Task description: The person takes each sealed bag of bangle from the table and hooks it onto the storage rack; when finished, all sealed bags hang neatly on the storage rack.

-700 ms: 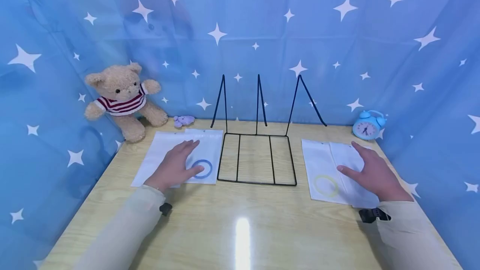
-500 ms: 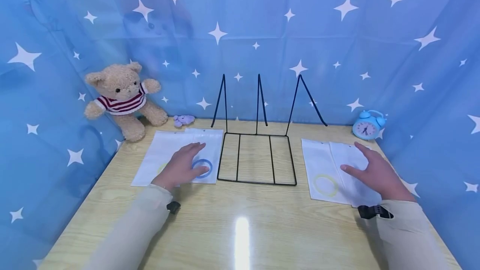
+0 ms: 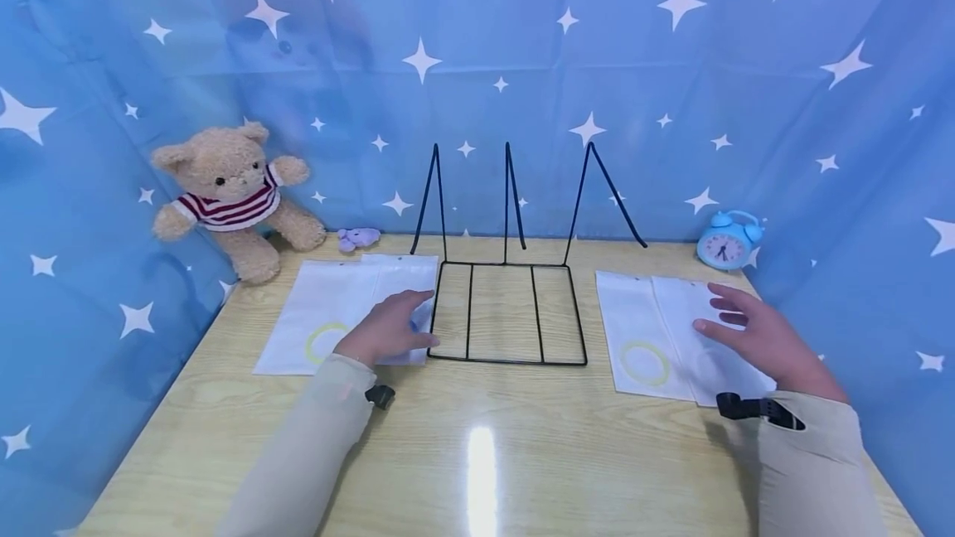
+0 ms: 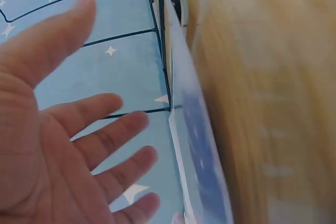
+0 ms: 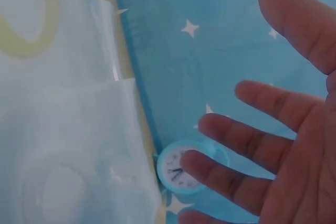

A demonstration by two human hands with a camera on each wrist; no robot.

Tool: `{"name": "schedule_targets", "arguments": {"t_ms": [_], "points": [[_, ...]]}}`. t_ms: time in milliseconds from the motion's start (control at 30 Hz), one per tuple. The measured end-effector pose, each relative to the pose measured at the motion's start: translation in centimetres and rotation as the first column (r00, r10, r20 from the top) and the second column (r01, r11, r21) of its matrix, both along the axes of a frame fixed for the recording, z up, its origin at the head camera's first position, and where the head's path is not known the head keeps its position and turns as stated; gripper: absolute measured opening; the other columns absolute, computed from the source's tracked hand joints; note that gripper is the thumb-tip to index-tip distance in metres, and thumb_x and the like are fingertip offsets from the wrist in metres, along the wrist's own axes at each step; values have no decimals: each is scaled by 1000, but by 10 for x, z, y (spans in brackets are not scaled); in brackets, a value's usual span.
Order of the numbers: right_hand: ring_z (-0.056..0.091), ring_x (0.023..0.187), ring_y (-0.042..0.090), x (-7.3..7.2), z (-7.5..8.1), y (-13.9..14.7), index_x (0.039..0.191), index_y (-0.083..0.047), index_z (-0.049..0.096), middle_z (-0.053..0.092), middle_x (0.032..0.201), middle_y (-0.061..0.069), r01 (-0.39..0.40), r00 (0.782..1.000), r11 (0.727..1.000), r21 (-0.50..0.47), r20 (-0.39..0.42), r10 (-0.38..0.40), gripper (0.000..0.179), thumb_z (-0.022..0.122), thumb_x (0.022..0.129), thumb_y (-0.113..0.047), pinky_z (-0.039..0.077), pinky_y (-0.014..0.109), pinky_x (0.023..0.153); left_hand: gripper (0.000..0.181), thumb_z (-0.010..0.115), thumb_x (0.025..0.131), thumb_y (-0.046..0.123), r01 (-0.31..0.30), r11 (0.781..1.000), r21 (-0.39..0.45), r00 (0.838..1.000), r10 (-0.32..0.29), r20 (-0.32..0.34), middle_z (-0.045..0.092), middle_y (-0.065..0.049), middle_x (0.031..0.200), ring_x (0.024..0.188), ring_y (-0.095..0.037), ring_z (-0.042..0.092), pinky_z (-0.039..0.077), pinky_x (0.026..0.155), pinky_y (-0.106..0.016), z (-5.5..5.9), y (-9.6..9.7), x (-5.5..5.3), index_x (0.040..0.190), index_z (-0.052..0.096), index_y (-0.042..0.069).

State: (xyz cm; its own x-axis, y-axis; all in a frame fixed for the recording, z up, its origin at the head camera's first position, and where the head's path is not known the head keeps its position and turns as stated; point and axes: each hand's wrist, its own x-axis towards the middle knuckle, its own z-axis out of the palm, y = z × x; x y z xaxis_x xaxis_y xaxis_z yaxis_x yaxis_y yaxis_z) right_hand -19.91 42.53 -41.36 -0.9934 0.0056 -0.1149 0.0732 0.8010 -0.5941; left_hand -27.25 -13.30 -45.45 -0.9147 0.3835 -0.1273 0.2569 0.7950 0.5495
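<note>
My left hand (image 3: pixel 391 327) hovers with spread fingers over the right one of two overlapping white plastic pouches, its fingertips overlapping the left side of a black wire rack (image 3: pixel 507 361). A yellow ring (image 3: pixel 310 346) shows on the left pouch (image 3: pixel 302 288); the blue ring on the other is mostly hidden behind the hand. In the left wrist view the palm (image 4: pixel 63 166) holds nothing. Above the right pair of white pouches (image 3: pixel 627 313) is my right hand (image 3: pixel 768 334), fingers loosely bent and holding nothing. One of that pair bears a yellow ring (image 3: pixel 625 356).
A teddy bear (image 3: pixel 227 210) in a striped top sits at the back left, beside a small purple toy (image 3: pixel 358 239). At the back right stands a blue alarm clock (image 3: pixel 725 243). Blue star-printed curtain (image 3: pixel 477 48) encloses the wooden table (image 3: pixel 567 454).
My left hand has moved right, from over the pouches towards the wire rack, uncovering the yellow ring. My right hand has shifted slightly right, and the head view has shifted slightly.
</note>
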Motion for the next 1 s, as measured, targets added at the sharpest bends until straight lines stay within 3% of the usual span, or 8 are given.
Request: {"name": "schedule_targets", "arguments": {"t_ms": [133,367,667,1000], "points": [[36,141,63,3,6,5,168,-3,16,31,162,38,-21,1000,1000,-4,-1,21,97,63,102,-56,43,78,101,87,84,92,34,11,1000,-15,1000,-11,26,42,-15,166,154,-37,38,35,124,-55,0,11,-3,163,40,10],[35,140,63,11,12,16,167,1,19,28,162,39,-36,999,999,-12,36,36,94,64,103,-52,44,78,100,89,86,88,39,30,992,-119,1000,-29,5,45,-16,163,150,-38,44,38,121,-57,-6,20,0,160,45,7],[37,135,66,13,5,37,163,9,17,29,157,45,-25,995,999,30,94,22,96,62,104,-52,49,75,96,94,87,87,40,45,984,-175,999,-49,-23,40,-16,167,153,-39,39,36,123,-56,-4,21,-1,161,42,3],[39,131,66,15,-3,58,161,13,19,35,151,48,3,986,996,87,164,-17,97,61,104,-55,52,68,93,94,87,88,38,24,983,-182,1000,-24,6,36,-12,170,156,-36,35,32,125,-57,-9,20,-2,162,40,6]]}}
